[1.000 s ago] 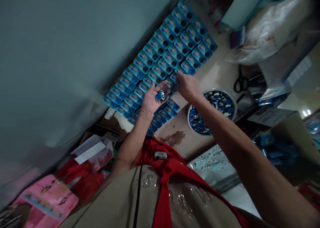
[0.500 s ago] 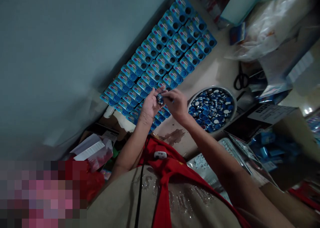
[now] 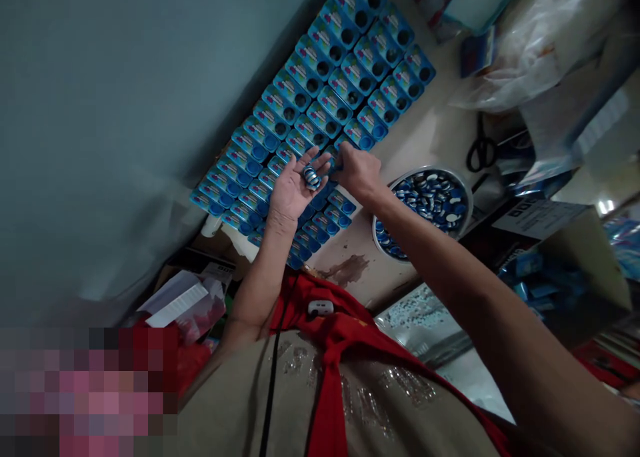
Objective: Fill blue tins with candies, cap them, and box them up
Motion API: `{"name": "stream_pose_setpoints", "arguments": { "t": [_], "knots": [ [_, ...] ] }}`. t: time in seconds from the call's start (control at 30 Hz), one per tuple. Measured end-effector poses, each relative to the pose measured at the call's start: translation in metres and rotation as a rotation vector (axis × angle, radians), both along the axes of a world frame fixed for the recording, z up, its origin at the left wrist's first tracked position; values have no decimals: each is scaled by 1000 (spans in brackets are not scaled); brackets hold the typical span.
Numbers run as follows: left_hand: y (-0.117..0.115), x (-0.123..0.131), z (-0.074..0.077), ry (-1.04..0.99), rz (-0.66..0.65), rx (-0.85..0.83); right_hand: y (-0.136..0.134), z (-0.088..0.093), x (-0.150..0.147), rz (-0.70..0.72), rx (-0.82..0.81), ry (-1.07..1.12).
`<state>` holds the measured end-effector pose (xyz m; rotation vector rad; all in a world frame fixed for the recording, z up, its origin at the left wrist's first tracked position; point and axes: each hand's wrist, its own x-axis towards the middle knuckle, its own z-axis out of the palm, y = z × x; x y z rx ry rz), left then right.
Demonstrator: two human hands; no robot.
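Note:
My left hand (image 3: 290,193) is palm up with its fingers spread, and a few small blue-and-silver round caps (image 3: 311,177) rest against its fingers. Just to its right, my right hand (image 3: 361,171) is closed with the knuckles up, over the rows of blue plastic cases (image 3: 320,120). Whatever its fingertips hold is hidden behind the hand. The cases lie side by side, each with a printed label and a round recess; several recesses nearer me look bright blue, those farther off dark.
A round metal tray (image 3: 471,207) full of loose blue, silver and white caps sits on the right of the table (image 3: 363,243). Beyond it lie black-handled scissors (image 3: 481,153) and a clear plastic bag (image 3: 530,57). An open carton (image 3: 607,270) with blue packets stands at right; a wall (image 3: 125,110) borders the left.
My right hand has moved away from the caps in my left hand, forward onto the cases. My left hand has opened its fingers and shifted slightly left and forward.

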<state>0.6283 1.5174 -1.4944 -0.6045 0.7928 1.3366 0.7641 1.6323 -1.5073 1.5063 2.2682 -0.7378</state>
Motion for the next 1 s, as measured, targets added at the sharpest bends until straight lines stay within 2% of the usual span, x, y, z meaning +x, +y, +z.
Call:
{"name": "stream_pose_setpoints", "arguments": {
  "t": [0.1, 0.17, 0.3, 0.37, 0.43, 0.57, 0.67, 0.87, 1.0],
  "knots": [
    [-5, -2, 3, 43, -25, -7, 5, 17, -4, 44, -49, -60],
    [-9, -3, 6, 78, -36, -13, 2, 31, -4, 22, -58, -43],
    [-10, -1, 6, 109, -27, -37, -20, 49, 5, -49, -23, 285],
    [-5, 5, 6, 109, -30, -56, -34, 48, 11, -10, -29, 444],
    [2, 12, 7, 103, -42, -63, -47, 41, 16, 25, -16, 510],
    [15, 27, 12, 80, -49, -78, -61, 18, 24, 67, 77, 484],
    [20, 34, 14, 75, -40, -118, -64, 9, 31, 154, 116, 471],
    [27, 33, 7, 153, -2, -135, -55, 18, 44, 307, 69, 582],
    [34, 29, 2, 219, -35, -77, -51, 24, 37, 458, 16, 607]
  ]
}}
